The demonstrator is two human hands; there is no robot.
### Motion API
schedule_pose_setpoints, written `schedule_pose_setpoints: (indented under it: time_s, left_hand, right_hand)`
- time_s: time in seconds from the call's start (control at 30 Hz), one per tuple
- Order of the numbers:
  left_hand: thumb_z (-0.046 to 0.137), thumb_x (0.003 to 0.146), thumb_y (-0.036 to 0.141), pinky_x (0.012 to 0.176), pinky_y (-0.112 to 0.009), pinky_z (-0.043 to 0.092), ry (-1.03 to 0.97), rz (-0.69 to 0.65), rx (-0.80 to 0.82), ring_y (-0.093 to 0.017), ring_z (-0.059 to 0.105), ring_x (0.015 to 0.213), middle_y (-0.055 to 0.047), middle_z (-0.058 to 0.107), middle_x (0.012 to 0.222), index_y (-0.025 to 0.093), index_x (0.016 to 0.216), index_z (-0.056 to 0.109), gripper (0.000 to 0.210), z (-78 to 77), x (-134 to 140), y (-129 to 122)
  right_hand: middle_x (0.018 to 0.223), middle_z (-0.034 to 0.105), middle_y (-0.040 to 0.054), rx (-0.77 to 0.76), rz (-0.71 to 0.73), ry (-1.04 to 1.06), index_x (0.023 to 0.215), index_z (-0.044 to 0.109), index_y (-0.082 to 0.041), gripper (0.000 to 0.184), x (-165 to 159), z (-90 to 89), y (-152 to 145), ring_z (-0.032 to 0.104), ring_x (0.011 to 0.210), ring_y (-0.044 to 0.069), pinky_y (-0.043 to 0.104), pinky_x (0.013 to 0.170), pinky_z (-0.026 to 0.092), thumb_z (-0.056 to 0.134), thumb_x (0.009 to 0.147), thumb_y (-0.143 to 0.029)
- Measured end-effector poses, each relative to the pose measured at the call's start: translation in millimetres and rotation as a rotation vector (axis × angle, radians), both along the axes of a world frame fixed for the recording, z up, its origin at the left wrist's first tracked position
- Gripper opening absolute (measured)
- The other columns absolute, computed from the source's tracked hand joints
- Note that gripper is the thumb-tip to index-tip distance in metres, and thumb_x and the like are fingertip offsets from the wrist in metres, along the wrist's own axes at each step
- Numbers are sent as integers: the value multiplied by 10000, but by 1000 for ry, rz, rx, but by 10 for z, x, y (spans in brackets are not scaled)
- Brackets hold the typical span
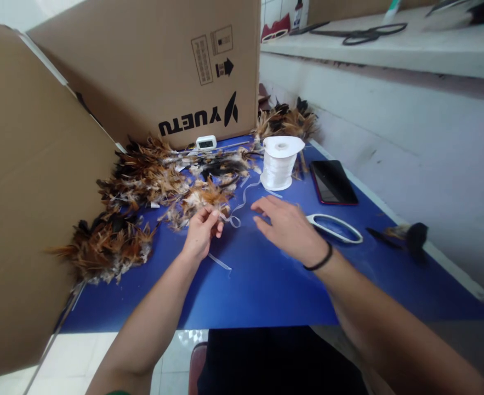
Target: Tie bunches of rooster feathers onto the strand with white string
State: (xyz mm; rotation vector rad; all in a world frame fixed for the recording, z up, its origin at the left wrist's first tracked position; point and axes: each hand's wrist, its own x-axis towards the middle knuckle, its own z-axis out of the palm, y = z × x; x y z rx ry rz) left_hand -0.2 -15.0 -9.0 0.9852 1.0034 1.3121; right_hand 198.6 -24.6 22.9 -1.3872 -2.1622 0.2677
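My left hand is closed, thumb against fingers, on a thin white ribbon. From there the ribbon makes a small loop and runs back to a white spool; its loose end hangs below the hand. My right hand hovers to the right, fingers apart and holding nothing, in front of the spool. A black band circles that wrist. White-handled scissors lie just right of it, their blades partly hidden behind the hand. Brown feathers lie right behind my left hand.
More feather bunches spread over the left and back of the blue table. Tall cardboard panels stand left and behind. A phone and a dark feather piece lie right. A small digital display stands behind; a shelf holds dark scissors.
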Motion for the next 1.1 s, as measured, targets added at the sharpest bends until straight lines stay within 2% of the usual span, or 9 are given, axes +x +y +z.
schedule_pose_setpoints:
  time_s: [0.07, 0.2, 0.37, 0.53, 0.63, 0.73, 0.87, 0.97, 1.1]
  left_hand:
    - [728, 683, 321, 387, -152, 378, -19, 60, 42, -53, 499, 489, 17, 575, 686, 155, 741, 513, 278, -4, -30, 26]
    - [766, 634, 315, 426, -164, 428, -31, 134, 64, -77, 537, 501, 34, 561, 580, 157, 795, 548, 314, -12, -53, 62]
    - [774, 612, 346, 464, -190, 475, -14, 153, 75, -99, 577, 530, 12, 594, 580, 135, 786, 582, 334, 17, -48, 55]
    - [749, 636, 342, 493, -201, 492, -8, 168, 68, -103, 593, 560, 10, 609, 629, 148, 750, 564, 291, 77, -67, 33]
    - [721, 663, 327, 505, -209, 494, 8, 176, 75, -105, 595, 562, 12, 604, 637, 151, 779, 567, 261, 97, -78, 35]
    - [698, 683, 314, 503, -216, 491, 34, 194, 97, -107, 593, 555, 17, 593, 640, 150, 775, 565, 230, 99, -78, 41]
    - [671, 712, 306, 506, -213, 486, 82, 204, 152, -103, 589, 559, 18, 585, 664, 154, 746, 555, 195, 95, -73, 38]
    - [665, 725, 309, 521, -208, 482, 105, 208, 201, -104, 589, 580, 24, 573, 654, 164, 755, 545, 191, 104, -74, 22]
    - [669, 725, 300, 539, -205, 471, 115, 232, 240, -98, 565, 596, 28, 561, 657, 171, 752, 535, 188, 136, -80, -4]
  right_hand:
    - [912, 616, 105, 73, -73, -270, 964, 591, -137, 196, 177, 102, -122, 578, 847, 221, 328, 734, 420, 447, 832, -141]
    - [826, 611, 112, -27, -193, -631, 952, 575, -137, 174, 532, 64, -309, 586, 749, 238, 319, 638, 392, 458, 824, -152]
    - [845, 616, 104, -72, -120, -654, 1004, 551, -148, 245, 717, -118, -363, 597, 803, 229, 298, 650, 388, 439, 792, -94]
    - [842, 596, 121, -100, -209, -587, 1033, 531, -131, 290, 662, -89, -366, 580, 695, 232, 315, 612, 385, 494, 755, -205]
    - [897, 579, 123, -126, -261, -410, 1067, 499, -146, 330, 665, -50, -441, 577, 693, 230, 334, 615, 406, 493, 751, -245]
    - [934, 578, 94, -223, -289, -16, 1070, 463, -207, 375, 683, -24, -562, 590, 741, 221, 355, 666, 447, 546, 708, -259]
    - [906, 597, 64, -660, -171, 729, 1118, 408, -252, 559, 571, 41, -741, 603, 725, 192, 313, 605, 483, 683, 646, -372]
    - [824, 588, 22, -997, -9, 1006, 1195, 411, -267, 627, 357, 72, -851, 504, 532, 96, 225, 451, 395, 710, 676, -454]
    - [714, 524, -13, -1210, 183, 1262, 1061, 533, -212, 443, 49, -1, -914, 438, 508, 50, 171, 431, 336, 661, 744, -494]
